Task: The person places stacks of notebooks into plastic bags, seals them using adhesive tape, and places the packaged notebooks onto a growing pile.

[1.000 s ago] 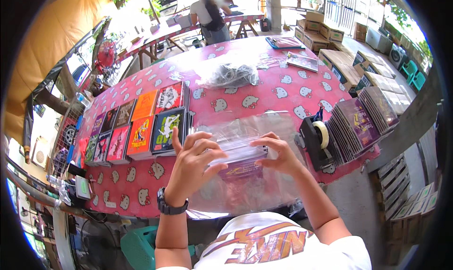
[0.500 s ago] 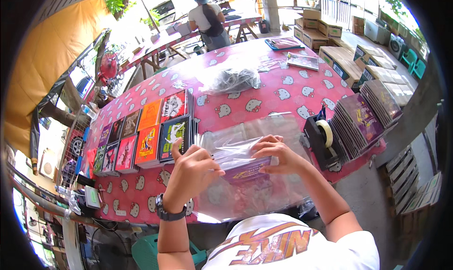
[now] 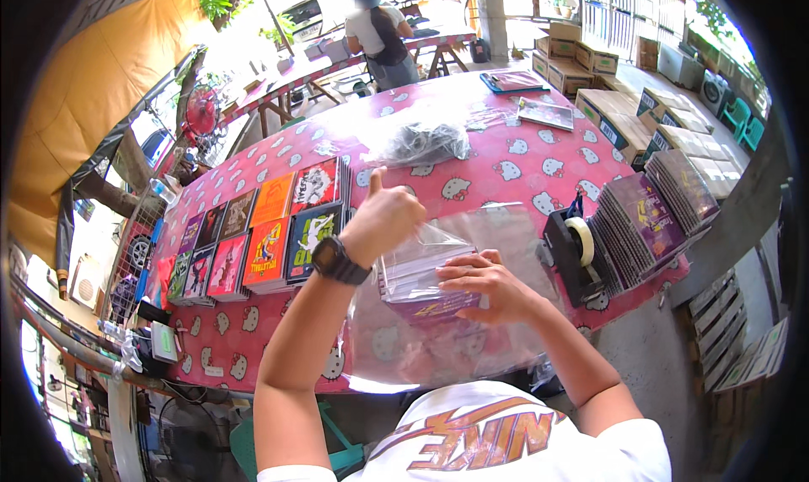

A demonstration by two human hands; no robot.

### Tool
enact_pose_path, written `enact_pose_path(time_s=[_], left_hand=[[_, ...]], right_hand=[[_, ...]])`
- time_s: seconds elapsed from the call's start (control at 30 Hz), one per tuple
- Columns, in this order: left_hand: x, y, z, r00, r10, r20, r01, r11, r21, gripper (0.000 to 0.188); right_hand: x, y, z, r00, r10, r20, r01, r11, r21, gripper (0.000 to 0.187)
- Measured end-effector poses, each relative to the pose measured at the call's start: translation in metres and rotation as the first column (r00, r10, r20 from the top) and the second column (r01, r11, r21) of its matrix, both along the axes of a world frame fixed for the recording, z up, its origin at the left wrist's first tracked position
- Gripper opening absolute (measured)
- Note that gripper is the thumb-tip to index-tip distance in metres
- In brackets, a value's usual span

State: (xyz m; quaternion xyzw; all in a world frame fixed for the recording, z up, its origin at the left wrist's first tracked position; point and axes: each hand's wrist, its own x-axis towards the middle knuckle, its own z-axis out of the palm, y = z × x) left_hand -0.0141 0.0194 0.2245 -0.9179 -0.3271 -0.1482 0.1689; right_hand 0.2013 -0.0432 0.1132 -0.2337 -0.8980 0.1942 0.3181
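In front of me stands a stack of purple notebooks [image 3: 421, 281] inside a clear plastic bag [image 3: 430, 244]. My left hand [image 3: 383, 222] is raised over the stack's far left side, with fingers closed on a stretched piece of the bag. My right hand [image 3: 489, 288] grips the stack at its right side, its fingers over the top edge and its thumb lower at the front. The stack rests on flat clear plastic sheets [image 3: 506, 347] spread over the pink patterned tablecloth [image 3: 455, 187].
Rows of colourful notebooks [image 3: 268, 250] lie to the left. A black tape dispenser [image 3: 573, 254] and purple notebook stacks [image 3: 645, 212] stand on the right. Crumpled clear plastic [image 3: 421, 141] lies farther back. Cardboard boxes [image 3: 615, 115] and a person [image 3: 383, 40] are beyond the table.
My left hand has moved up and away from me, pulling plastic with it. My right hand has shifted slightly and now lies lower against the stack.
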Motion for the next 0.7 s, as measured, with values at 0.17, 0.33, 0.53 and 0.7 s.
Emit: enact_pose_path(time_s=[0.17, 0.33, 0.53, 0.7], left_hand=[[-0.031, 0.025, 0.032, 0.716, 0.461, 0.524, -0.349, 0.887, -0.304, 0.018], [0.012, -0.074, 0.027, 1.000, -0.016, -0.016, 0.016, 0.998, -0.056, 0.022], [-0.025, -0.117, 0.017, 0.981, -0.123, 0.150, 0.170, 0.917, -0.361, 0.026], [-0.058, -0.120, -0.084, 0.626, 0.376, 0.683, -0.225, 0.926, -0.304, 0.040]], right_hand=[[-0.001, 0.004, 0.005, 0.999, 0.032, 0.040, -0.030, 0.998, -0.047, 0.048], [-0.003, 0.014, 0.014, 0.995, 0.059, 0.079, -0.058, 0.998, -0.013, 0.052], [0.002, 0.025, 0.010, 0.970, 0.124, 0.210, -0.129, 0.992, 0.010, 0.062], [-0.002, 0.023, 0.018, 0.916, 0.139, 0.375, -0.172, 0.983, 0.056, 0.069]])
